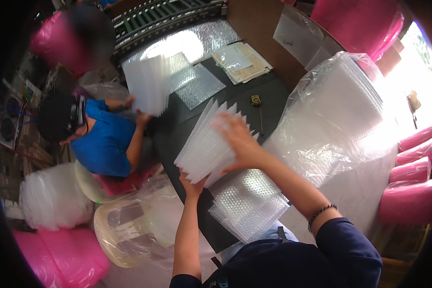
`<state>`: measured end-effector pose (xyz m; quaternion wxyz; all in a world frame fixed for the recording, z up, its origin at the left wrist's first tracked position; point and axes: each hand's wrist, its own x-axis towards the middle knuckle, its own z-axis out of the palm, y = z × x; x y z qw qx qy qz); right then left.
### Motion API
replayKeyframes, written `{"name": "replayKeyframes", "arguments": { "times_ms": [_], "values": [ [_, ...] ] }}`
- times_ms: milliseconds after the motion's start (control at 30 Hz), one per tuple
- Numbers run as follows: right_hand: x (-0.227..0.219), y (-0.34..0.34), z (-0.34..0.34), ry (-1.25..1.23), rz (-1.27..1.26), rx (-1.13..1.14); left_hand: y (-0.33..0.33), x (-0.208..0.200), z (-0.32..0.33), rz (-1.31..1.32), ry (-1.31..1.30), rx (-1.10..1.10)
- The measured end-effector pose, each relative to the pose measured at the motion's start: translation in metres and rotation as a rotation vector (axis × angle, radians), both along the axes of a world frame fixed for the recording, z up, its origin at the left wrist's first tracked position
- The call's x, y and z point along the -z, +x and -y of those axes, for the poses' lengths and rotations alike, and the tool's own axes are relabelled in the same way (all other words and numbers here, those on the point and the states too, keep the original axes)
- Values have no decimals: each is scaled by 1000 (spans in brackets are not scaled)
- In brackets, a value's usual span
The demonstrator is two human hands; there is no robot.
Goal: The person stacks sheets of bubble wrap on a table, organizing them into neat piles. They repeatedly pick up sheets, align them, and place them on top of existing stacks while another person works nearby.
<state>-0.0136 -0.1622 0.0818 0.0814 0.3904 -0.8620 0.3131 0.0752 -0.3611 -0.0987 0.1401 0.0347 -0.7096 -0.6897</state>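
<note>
A fanned stack of translucent white bubble wrap bags is held up over the dark table, its corners spread like steps. My left hand is closed around the stack's lower edge. Spread and slightly blurred, the fingers of my right hand lie against the stack's right side, with the thumb lower down. Close to my body, a loose pile of clear bubble wrap bags rests on the table's near end, partly past its edge.
A co-worker in a blue shirt sits at left, holding another white stack. A tape measure, papers and silvery bubble sheets lie on the table. A large plastic-wrapped bundle stands at right; pink rolls lie beyond.
</note>
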Motion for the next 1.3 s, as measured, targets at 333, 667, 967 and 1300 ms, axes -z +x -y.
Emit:
{"name": "replayKeyframes", "arguments": {
  "times_ms": [333, 667, 967, 1300],
  "values": [
    [101, 41, -103, -379, 583, 120, 10, -93, 34, 447, 682, 289],
    [-94, 130, -255, -731, 642, 181, 15, -167, -26, -187, -499, 852],
    [-272, 64, -353, -145, 183, 605, -107, -212, -316, 91, 449, 1098],
    [-188, -1, -350, 724, 250, 813, -153, -58, -367, 595, 1322, 904]
  ]
}}
